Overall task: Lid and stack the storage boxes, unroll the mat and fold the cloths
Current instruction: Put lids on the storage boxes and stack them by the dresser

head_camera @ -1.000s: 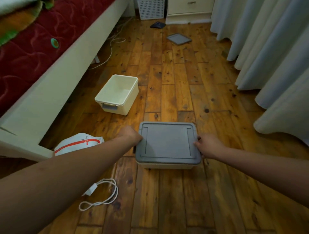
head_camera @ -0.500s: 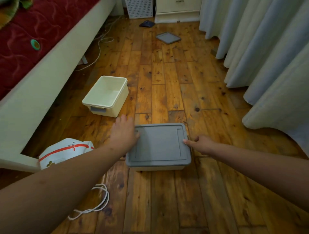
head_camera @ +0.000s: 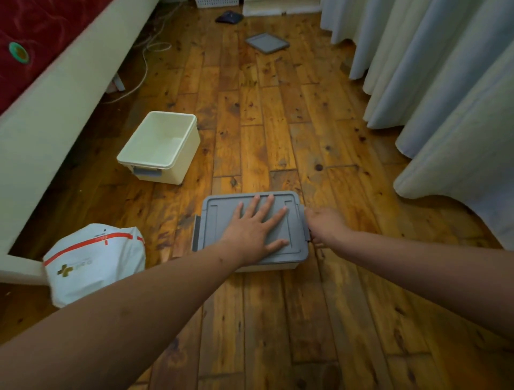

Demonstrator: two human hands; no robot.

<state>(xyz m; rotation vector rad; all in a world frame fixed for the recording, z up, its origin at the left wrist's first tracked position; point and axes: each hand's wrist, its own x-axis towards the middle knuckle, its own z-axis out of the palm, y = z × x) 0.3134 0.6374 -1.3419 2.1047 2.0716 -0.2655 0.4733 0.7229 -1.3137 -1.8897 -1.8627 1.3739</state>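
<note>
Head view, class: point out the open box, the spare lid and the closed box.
open box (head_camera: 155, 144), head view, bare inner floor.
spare lid (head_camera: 267, 42), head view, middle of its top.
closed box (head_camera: 216, 222), head view, lid's bare left part.

There are two cream storage boxes on the floor (head_camera: 278, 320): one open box (head_camera: 158, 147) and one lidded box (head_camera: 267, 267). Grey lids also number two: the fitted lid (head_camera: 219, 222) and a loose lid (head_camera: 267, 42) lying well apart from it. Two hands are in view, the left hand (head_camera: 254, 231) and the right hand (head_camera: 324, 225). Beyond these there is one white bag (head_camera: 94, 261) with a red stripe, one white cable (head_camera: 146, 65), one dark object (head_camera: 229, 17) too small to identify, one bed (head_camera: 55, 92), and one basket (head_camera: 217, 2) cut off by the top edge.
</note>
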